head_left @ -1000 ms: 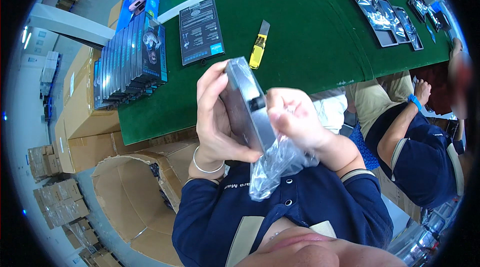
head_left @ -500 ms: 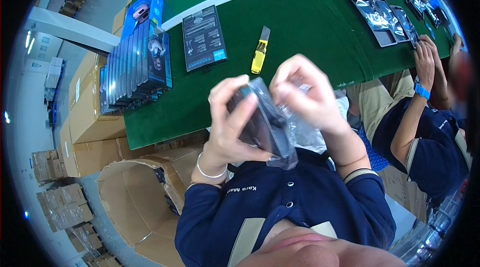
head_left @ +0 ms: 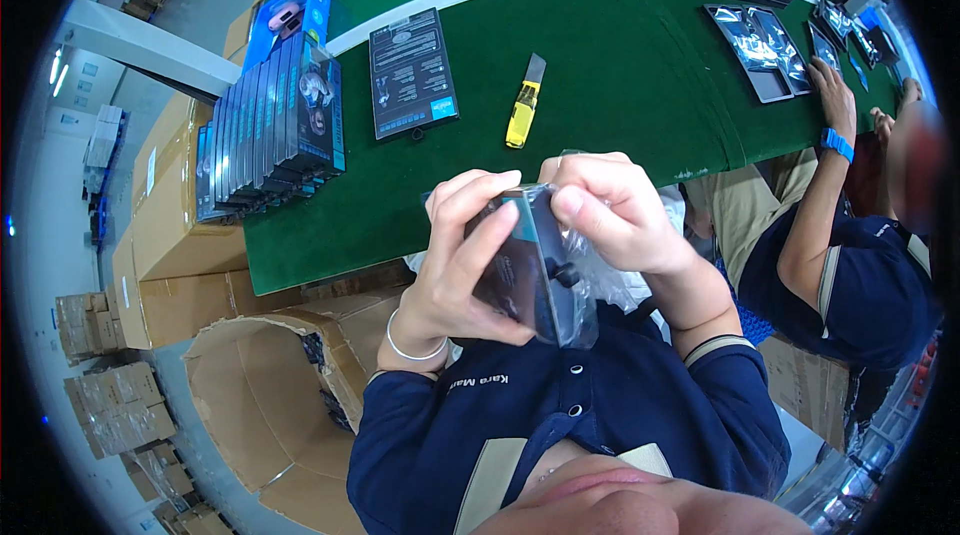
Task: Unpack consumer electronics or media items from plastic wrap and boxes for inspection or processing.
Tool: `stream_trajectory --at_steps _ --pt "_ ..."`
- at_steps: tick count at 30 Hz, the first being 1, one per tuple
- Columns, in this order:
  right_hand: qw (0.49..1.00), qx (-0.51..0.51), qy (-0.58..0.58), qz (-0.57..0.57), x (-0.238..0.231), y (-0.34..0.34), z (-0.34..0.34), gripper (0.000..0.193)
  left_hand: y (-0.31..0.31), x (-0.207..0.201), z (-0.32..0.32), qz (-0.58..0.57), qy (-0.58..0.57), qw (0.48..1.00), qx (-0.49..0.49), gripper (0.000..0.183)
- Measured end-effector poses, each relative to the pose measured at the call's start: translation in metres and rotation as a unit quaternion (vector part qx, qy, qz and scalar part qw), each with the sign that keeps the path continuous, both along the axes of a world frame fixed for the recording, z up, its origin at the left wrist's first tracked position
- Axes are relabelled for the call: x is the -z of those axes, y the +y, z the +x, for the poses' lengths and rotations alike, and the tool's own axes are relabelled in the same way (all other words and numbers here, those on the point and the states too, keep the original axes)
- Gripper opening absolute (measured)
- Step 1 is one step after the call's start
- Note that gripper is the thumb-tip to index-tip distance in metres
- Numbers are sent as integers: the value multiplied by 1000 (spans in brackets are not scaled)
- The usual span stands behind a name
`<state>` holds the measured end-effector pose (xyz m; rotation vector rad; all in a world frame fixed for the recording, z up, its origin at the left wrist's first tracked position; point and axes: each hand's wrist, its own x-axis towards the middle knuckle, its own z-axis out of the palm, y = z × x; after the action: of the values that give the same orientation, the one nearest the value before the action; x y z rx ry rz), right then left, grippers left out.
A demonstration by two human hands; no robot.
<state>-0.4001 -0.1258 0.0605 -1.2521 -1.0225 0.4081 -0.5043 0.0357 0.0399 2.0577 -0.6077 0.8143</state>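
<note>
My left hand [head_left: 455, 260] is closed round a thin dark box [head_left: 532, 270] with a teal corner, held on edge in front of my chest. Its thumb and fingers press on the box's two broad faces. A small round black part sticks out from the narrow side. Crumpled clear plastic wrap [head_left: 608, 283] hangs along the side near my right hand [head_left: 625, 210]. That hand is closed, thumb against bent fingers, pinching the wrap at the box's upper end. On the green table [head_left: 600, 65] beyond lies a yellow utility knife [head_left: 522, 115], its blade out.
A dark printed box [head_left: 412, 75] lies flat beside the knife. Several similar boxes [head_left: 265, 135] stand in a row at the left. An open carton [head_left: 260, 405] is below left. At the right, a co-worker's hand [head_left: 835, 95] is by dark trays [head_left: 765, 80].
My right hand has come in to the box's upper end and now pinches the wrap there. The box has turned slightly, showing its narrow side. The co-worker's hand has shifted.
</note>
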Motion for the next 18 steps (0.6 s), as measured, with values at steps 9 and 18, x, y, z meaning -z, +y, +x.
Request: stream_trajectory --at_steps 9,18 --pt "981 61 153 99 57 20 -33 21 12 8 2 111 -151 932 -310 122" --pt "948 20 195 249 40 26 -20 23 33 -25 -1 -101 22 993 -56 38"
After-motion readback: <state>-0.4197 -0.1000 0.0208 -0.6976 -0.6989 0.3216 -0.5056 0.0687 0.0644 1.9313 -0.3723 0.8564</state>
